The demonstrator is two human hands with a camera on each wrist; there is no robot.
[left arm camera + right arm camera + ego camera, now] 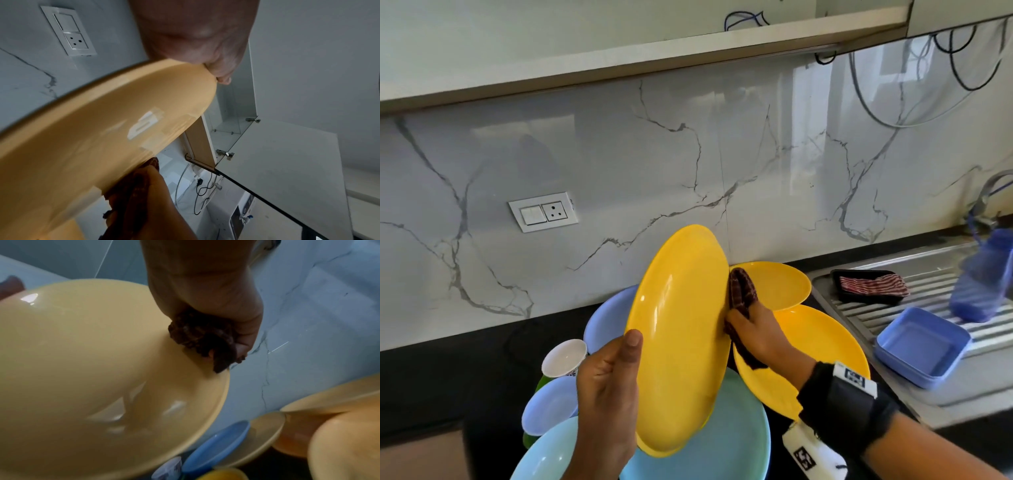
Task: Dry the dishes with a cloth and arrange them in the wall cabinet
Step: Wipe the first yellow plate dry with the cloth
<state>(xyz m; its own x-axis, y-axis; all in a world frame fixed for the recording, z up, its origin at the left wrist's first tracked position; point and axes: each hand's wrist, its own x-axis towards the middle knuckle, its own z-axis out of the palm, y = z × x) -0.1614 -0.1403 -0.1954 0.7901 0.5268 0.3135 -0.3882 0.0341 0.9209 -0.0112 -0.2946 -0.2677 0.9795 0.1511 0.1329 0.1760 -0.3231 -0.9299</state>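
Observation:
My left hand (608, 383) grips a yellow plate (678, 339) by its left rim and holds it up on edge over the counter, thumb on the front face. My right hand (753, 329) clutches a dark red checked cloth (741, 293) and presses it against the plate's right rim. The right wrist view shows the cloth (205, 339) bunched in the fingers and folded over the edge of the plate (92, 378). From the left wrist, the plate's underside (92, 138) fills the view, with the cloth (131, 183) at its lower edge. The wall cabinet (230, 113) stands with its door open.
Below the held plate lie two more yellow plates (822, 353), light blue and teal plates (726, 438) and a white cup (563, 358). On the steel drainboard (935, 267) at the right sit a blue container (921, 346), a black tray holding a striped cloth (871, 284) and a blue jug (983, 277).

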